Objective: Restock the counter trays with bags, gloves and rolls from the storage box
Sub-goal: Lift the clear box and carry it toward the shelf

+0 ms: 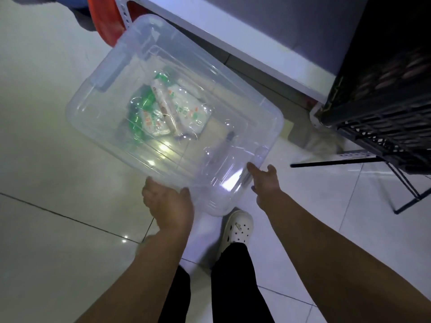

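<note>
The storage box (98, 106), lid on, lies just beyond both sets of fingers, its long axis running from the right hand (264, 180) away to the far left. We see the left hand (168, 203) curled at the long near rim, seemingly gripping it. The right hand's fingers are spread, touching the short end. Beyond the box stands a white shelf (233, 24), and right of the fingers a black crate (377, 94). Packets (172, 108) lie inside.

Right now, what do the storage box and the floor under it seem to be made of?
Storage box: clear, slightly frosted plastic, probably. The packets inside show through it, and it has moulded ribs. Floor: glossy glazed tile, likely ceramic or porcelain, going by the straight grout lines and bright lamp reflections.
</note>
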`<act>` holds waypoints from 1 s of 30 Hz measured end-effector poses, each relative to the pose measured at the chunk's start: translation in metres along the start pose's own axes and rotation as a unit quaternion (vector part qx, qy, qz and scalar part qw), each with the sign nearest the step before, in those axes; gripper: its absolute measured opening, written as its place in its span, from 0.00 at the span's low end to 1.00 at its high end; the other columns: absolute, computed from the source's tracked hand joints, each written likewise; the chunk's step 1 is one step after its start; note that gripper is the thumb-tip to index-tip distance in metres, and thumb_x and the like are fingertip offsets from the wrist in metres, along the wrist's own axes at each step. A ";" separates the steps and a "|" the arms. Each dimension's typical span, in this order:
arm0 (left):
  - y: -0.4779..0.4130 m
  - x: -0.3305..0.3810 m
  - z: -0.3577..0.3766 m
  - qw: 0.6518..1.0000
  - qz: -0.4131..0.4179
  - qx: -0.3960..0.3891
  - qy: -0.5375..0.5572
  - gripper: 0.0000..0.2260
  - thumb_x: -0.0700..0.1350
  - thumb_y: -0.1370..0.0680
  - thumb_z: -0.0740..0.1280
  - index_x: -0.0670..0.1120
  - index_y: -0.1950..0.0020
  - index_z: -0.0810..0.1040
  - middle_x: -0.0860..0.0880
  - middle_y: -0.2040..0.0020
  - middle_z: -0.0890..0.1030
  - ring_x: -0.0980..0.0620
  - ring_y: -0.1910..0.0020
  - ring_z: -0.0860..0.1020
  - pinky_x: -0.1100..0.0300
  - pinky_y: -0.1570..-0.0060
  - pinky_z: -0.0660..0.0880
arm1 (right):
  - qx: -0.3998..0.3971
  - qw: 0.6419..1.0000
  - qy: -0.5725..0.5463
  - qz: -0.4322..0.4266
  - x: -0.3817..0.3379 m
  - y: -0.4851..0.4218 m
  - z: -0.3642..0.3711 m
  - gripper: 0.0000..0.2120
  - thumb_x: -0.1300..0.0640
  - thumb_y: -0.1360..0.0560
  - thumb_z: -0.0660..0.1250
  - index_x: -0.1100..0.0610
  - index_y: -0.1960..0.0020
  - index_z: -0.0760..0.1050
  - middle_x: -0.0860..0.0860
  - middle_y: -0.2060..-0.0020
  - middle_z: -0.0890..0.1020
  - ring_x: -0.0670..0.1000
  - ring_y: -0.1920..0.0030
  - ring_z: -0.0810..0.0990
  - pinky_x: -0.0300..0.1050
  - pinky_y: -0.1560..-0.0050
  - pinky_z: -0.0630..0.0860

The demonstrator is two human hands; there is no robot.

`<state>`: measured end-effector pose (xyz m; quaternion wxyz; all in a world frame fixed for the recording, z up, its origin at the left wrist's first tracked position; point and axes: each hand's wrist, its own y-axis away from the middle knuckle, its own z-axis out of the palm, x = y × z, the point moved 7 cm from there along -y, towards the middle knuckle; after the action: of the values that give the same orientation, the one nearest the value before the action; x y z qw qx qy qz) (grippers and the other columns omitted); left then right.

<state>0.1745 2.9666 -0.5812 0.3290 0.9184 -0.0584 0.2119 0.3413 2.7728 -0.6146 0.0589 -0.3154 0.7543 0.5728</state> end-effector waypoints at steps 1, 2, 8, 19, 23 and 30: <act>0.001 0.012 -0.012 0.996 0.076 0.055 -0.003 0.37 0.40 0.30 0.71 0.39 0.27 0.54 0.35 0.29 0.61 0.38 0.29 0.59 0.48 0.32 0.59 | -0.008 0.999 -0.022 0.023 0.007 -0.001 0.002 0.42 0.52 0.27 0.71 0.55 0.24 0.47 0.58 0.27 0.62 0.58 0.34 0.68 0.56 0.30 0.64; 0.006 0.030 -0.013 0.981 0.172 0.057 -0.070 0.38 0.41 0.31 0.72 0.42 0.26 0.55 0.37 0.27 0.59 0.39 0.27 0.55 0.47 0.30 0.55 | -0.018 0.998 -0.039 0.039 0.012 -0.001 0.004 0.43 0.52 0.28 0.71 0.55 0.24 0.47 0.58 0.27 0.63 0.58 0.35 0.69 0.57 0.30 0.64; -0.001 0.061 0.045 0.816 0.396 -0.141 -0.398 0.38 0.53 0.26 0.67 0.54 0.24 0.45 0.45 0.23 0.39 0.43 0.25 0.38 0.38 0.30 0.39 | 0.043 0.999 0.000 0.003 0.012 -0.003 -0.002 0.32 0.52 0.32 0.75 0.63 0.35 0.67 0.60 0.39 0.74 0.61 0.41 0.76 0.58 0.35 0.71; 0.001 0.060 0.055 0.813 0.391 -0.125 -0.412 0.35 0.50 0.24 0.64 0.55 0.25 0.44 0.46 0.22 0.41 0.42 0.25 0.40 0.37 0.30 0.43 | 0.239 0.933 0.189 -0.190 -0.010 0.014 0.002 0.10 0.59 0.28 0.68 0.66 0.54 0.73 0.61 0.52 0.73 0.61 0.51 0.74 0.46 0.56 0.71; -0.013 0.078 0.029 0.825 0.431 -0.107 -0.350 0.30 0.48 0.24 0.64 0.52 0.25 0.55 0.45 0.23 0.54 0.45 0.26 0.56 0.47 0.31 0.56 | 0.267 0.882 0.317 -0.225 -0.032 0.030 0.008 0.22 0.64 0.30 0.69 0.64 0.38 0.71 0.62 0.43 0.73 0.63 0.44 0.72 0.54 0.45 0.70; -0.154 0.119 -0.082 0.900 0.326 0.057 -0.285 0.32 0.48 0.26 0.68 0.44 0.26 0.57 0.40 0.26 0.61 0.40 0.28 0.60 0.46 0.31 0.57 | 0.083 0.709 0.460 -0.528 -0.107 0.066 0.127 0.27 0.63 0.36 0.76 0.59 0.38 0.75 0.62 0.42 0.78 0.64 0.44 0.77 0.56 0.44 0.75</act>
<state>0.2909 3.1410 -0.5628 0.1579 0.8863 -0.4336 0.0394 0.3562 2.9409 -0.5545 0.0230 -0.8803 0.4433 0.1673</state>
